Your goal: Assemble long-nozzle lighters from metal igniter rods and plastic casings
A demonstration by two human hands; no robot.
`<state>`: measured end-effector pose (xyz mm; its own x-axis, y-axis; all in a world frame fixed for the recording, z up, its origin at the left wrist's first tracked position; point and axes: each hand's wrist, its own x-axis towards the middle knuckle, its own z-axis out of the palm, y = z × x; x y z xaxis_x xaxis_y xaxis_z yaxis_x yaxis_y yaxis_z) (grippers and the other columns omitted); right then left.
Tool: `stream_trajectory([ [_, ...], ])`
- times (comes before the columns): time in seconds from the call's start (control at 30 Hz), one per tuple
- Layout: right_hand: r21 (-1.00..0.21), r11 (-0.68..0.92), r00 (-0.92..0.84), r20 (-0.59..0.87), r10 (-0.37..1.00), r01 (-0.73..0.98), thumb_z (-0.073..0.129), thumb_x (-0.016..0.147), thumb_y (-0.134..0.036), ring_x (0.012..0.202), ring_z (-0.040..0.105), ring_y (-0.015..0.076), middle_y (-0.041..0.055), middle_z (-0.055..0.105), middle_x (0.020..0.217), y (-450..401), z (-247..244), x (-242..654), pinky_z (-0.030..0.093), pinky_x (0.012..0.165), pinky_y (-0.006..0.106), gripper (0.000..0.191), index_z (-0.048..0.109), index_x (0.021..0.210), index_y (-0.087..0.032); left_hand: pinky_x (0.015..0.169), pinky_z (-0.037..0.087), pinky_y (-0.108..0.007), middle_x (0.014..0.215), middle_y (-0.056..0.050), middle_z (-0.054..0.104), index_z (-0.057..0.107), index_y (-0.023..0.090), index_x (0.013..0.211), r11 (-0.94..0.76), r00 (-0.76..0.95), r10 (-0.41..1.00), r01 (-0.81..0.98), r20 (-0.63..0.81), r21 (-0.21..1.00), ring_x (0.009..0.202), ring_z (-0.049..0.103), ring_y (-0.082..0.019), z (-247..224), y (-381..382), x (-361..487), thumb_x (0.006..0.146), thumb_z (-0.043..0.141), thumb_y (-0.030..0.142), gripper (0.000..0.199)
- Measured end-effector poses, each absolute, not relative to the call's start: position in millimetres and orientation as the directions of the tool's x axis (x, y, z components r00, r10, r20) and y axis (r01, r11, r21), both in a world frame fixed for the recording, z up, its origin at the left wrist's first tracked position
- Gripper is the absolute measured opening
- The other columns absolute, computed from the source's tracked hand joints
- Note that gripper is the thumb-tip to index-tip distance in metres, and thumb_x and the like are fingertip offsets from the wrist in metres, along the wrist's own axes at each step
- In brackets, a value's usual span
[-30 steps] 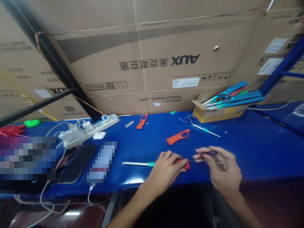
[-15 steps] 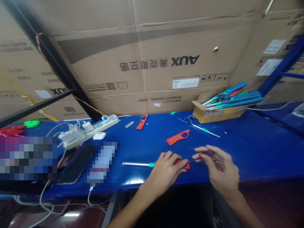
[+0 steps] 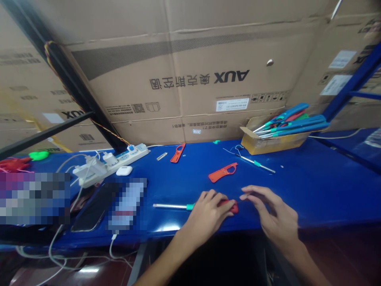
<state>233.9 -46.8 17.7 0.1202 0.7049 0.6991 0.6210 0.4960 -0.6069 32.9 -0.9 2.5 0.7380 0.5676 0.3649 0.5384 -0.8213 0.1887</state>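
My left hand [image 3: 210, 210] is wrapped over a red-handled lighter [image 3: 233, 207] lying on the blue table; its metal tube with a green collar [image 3: 189, 207] sticks out to the left. Just right of the red end, my right hand [image 3: 272, 212] has thumb and forefinger pinched together on something too small to make out. Beyond the hands lie an orange-red shell piece [image 3: 223, 172] and, farther left, a second one [image 3: 177, 153]. A loose metal tube with a green collar and thin wires [image 3: 256, 163] rests behind my right hand.
A cardboard box [image 3: 275, 145] of blue-handled lighters stands at the back right. On the left are a power strip [image 3: 126, 159], a white case [image 3: 124, 171], phones [image 3: 94, 206] and cables. Large cartons [image 3: 190, 51] rise behind the blue table [image 3: 327, 190].
The dark object at my right hand's fingers no longer shows. My right fingertips have closed into a tighter pinch slightly to the left. My left hand has stayed in place.
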Motion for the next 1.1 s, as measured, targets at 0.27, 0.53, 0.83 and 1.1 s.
stream_trajectory([
  [0.27,-0.529,0.519,0.073,0.744,0.664,0.672,0.06,0.098,-0.02,0.081,0.075,0.0175,0.0003,0.076,0.1,-45,19,234,0.063,0.081,0.033,0.021,0.065,0.117,-0.027,0.082,0.04,-0.035,0.116,-0.004,0.066,0.06,0.027,0.131,-0.825,0.742,0.563,0.527,0.364,0.203,0.1,0.054,-0.021,2,0,33,0.106,0.046,0.039,0.031],
  [0.53,-0.532,0.544,-0.025,0.7,0.714,0.648,0.052,0.101,-0.019,0.095,0.073,0.0177,0.0031,0.073,0.111,-42,35,233,0.062,0.084,0.031,0.03,0.062,0.128,-0.028,0.082,0.04,-0.035,0.117,-0.003,0.066,0.059,0.027,0.133,-0.825,0.742,0.564,0.53,0.363,0.199,0.101,0.054,-0.022,1,0,33,0.106,0.046,0.039,0.032],
  [0.83,-0.425,0.631,-0.197,0.707,0.679,0.649,0.063,0.097,-0.024,0.083,0.069,0.0158,0.004,0.069,0.096,-24,61,240,0.058,0.076,0.027,0.024,0.071,0.119,-0.027,0.082,0.041,-0.035,0.115,-0.002,0.066,0.059,0.026,0.13,-0.824,0.733,0.558,0.543,0.389,0.159,0.101,0.054,-0.022,-1,0,35,0.105,0.049,0.039,0.03],
  [1.1,-0.413,0.653,-0.197,0.731,0.654,0.635,0.063,0.095,-0.016,0.08,0.066,0.0129,0.0013,0.066,0.092,-24,56,240,0.055,0.076,0.023,0.038,0.066,0.131,-0.031,0.084,0.041,-0.035,0.113,-0.002,0.066,0.059,0.026,0.131,-0.821,0.729,0.562,0.548,0.391,0.157,0.101,0.054,-0.021,0,-1,35,0.106,0.048,0.04,0.031],
])
